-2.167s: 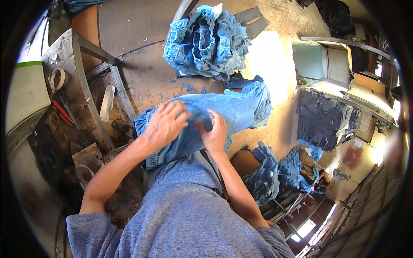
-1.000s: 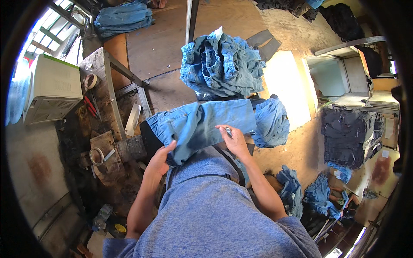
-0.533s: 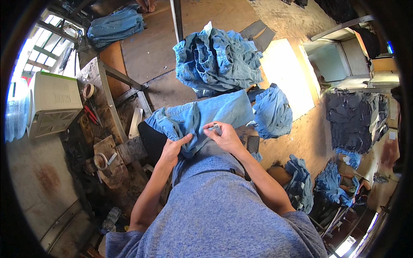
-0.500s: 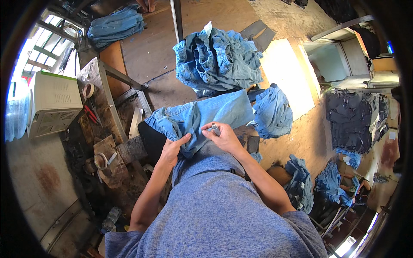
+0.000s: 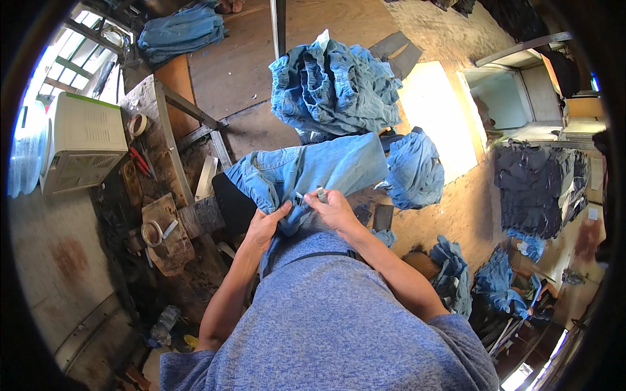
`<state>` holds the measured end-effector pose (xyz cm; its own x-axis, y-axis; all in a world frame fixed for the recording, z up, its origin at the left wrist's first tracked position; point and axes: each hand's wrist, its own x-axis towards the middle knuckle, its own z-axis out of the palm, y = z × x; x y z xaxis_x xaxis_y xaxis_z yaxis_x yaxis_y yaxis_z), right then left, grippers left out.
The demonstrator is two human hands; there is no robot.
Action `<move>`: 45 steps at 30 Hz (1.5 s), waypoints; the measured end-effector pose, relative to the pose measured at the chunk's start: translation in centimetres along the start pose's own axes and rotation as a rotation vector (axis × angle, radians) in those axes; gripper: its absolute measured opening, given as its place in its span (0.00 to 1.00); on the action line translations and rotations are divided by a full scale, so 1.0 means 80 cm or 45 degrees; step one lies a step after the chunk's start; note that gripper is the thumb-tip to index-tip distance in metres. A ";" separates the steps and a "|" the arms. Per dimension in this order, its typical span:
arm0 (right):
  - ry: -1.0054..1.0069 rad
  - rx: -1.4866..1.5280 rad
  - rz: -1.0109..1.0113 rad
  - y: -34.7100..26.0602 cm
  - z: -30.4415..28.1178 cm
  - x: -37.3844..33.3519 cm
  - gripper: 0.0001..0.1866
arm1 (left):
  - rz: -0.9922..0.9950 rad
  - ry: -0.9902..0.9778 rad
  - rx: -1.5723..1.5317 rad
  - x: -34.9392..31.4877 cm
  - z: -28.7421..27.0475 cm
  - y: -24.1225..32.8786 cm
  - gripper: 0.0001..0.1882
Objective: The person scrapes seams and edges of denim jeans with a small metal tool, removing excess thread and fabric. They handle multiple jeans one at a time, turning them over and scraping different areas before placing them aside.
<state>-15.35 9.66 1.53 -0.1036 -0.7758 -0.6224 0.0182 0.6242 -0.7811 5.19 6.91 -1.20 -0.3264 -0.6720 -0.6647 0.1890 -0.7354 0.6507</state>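
Observation:
A pair of light blue jeans (image 5: 339, 163) lies across my lap, one leg stretched to the right. My left hand (image 5: 266, 225) is closed on a fold of the denim, with the thumb on top. Beside it my right hand (image 5: 334, 212) grips a small grey metal tool (image 5: 321, 193), which looks like thread snips. Its tip points left, close to the cloth by my left thumb. The fingers hide most of the tool.
A large pile of blue jeans (image 5: 336, 88) stands ahead, with a smaller denim bundle (image 5: 414, 169) to its right. On the left are a wooden bench (image 5: 143, 101), red-handled pliers (image 5: 139, 161), a tape roll (image 5: 152, 232) and a white boxy appliance (image 5: 85, 143). Dark garments (image 5: 538, 186) are stacked at right.
The right hand has turned slightly, and a shiny tip now shows at the cloth near my left thumb. My left hand keeps its hold on the denim. The view has shifted a little.

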 end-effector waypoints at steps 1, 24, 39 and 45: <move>-0.014 0.081 0.008 -0.002 -0.002 -0.003 0.13 | -0.010 -0.006 -0.007 -0.001 -0.001 0.000 0.18; -0.153 -0.187 -0.148 0.001 0.005 0.005 0.17 | -0.039 -0.173 0.071 -0.009 -0.005 0.014 0.28; -0.201 -0.072 0.144 -0.011 -0.010 -0.003 0.17 | -0.032 -0.157 0.017 -0.016 -0.004 0.015 0.21; -0.262 -0.224 -0.199 0.008 0.006 0.012 0.16 | -0.019 -0.183 0.065 -0.012 -0.005 0.015 0.19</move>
<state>-14.92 9.29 0.39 0.1126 -0.8549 -0.5064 -0.1566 0.4880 -0.8587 6.07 6.65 0.08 -0.4584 -0.6392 -0.6175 0.1368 -0.7372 0.6616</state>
